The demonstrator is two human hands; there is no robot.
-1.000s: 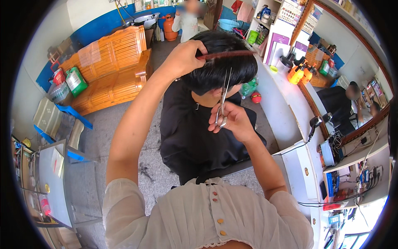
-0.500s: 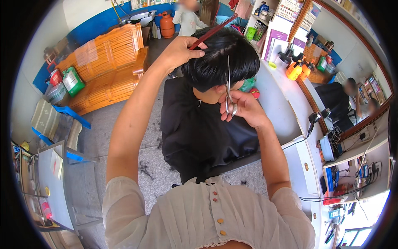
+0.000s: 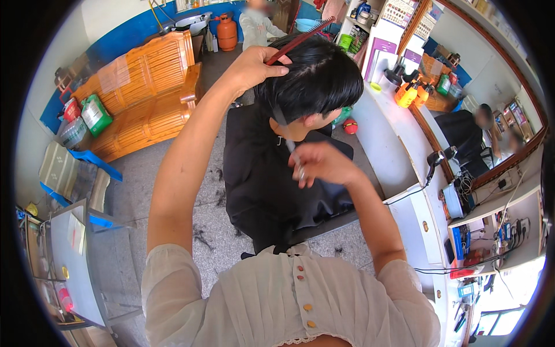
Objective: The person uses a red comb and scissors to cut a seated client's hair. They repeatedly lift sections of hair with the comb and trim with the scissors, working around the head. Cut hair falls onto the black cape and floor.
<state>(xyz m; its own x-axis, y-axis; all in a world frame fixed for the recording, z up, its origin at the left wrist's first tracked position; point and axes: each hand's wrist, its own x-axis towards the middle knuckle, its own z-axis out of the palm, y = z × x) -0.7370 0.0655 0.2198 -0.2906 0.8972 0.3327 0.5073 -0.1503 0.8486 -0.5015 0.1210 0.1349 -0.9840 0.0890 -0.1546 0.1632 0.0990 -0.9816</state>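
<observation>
A seated person's short black hair is in front of me, above a black cape that covers the shoulders and lap. My left hand is closed on a dark red comb and rests against the left side of the head, the comb's teeth pointing up and away. Below the ear, over the cape, my right hand grips scissors. Motion smears them; their blades point up toward the nape, and whether the blades are apart I cannot tell.
A white counter with orange spray bottles and a mirror runs along the right. A hair dryer hangs at its edge. On the left are a wooden bench and a chair. Another person stands behind.
My right hand has moved down and left with the scissors, off the hair by the ear to beside the nape. The left hand and comb have barely shifted.
</observation>
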